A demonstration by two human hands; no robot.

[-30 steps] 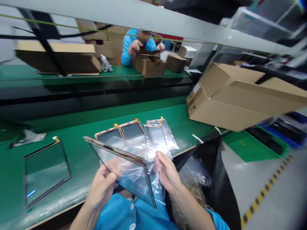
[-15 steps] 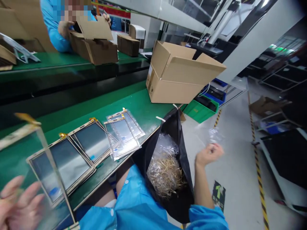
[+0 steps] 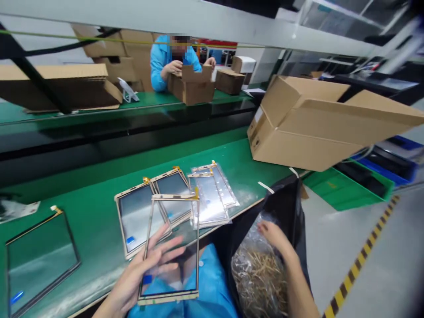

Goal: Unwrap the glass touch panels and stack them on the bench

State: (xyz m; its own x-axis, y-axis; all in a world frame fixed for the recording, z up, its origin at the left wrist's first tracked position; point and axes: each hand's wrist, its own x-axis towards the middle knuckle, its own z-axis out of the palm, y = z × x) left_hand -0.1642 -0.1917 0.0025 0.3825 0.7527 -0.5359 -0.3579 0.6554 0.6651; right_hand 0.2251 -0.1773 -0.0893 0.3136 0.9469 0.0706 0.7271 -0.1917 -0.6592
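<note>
My left hand (image 3: 157,260) holds up a clear touch-screen glass panel (image 3: 174,247) with a thin pale border and an orange ribbon tab at its top corner. Its fingers are spread behind the glass, seen through it. Over the mouth of a black bag (image 3: 291,207) is my right hand (image 3: 273,234), fingertips pinched at clear plastic film (image 3: 255,236). Below the film, thin straw-coloured strips (image 3: 265,274) fill the bag. Just beyond my left hand, framed panels (image 3: 141,216) lie overlapping on the green bench, beside panels in clear film (image 3: 210,203).
One dark-edged panel (image 3: 41,256) lies at the bench's left. A large open carton (image 3: 304,137) stands at the right, near a green crate (image 3: 344,190). Across the bench, a person in blue (image 3: 160,66) handles a smaller box (image 3: 195,90). A shelf beam (image 3: 132,17) crosses overhead.
My view has turned left. The glass panel in my left hand has come in from the left toward my lap. My right hand has moved from beyond the bag to over its mouth with the film.
</note>
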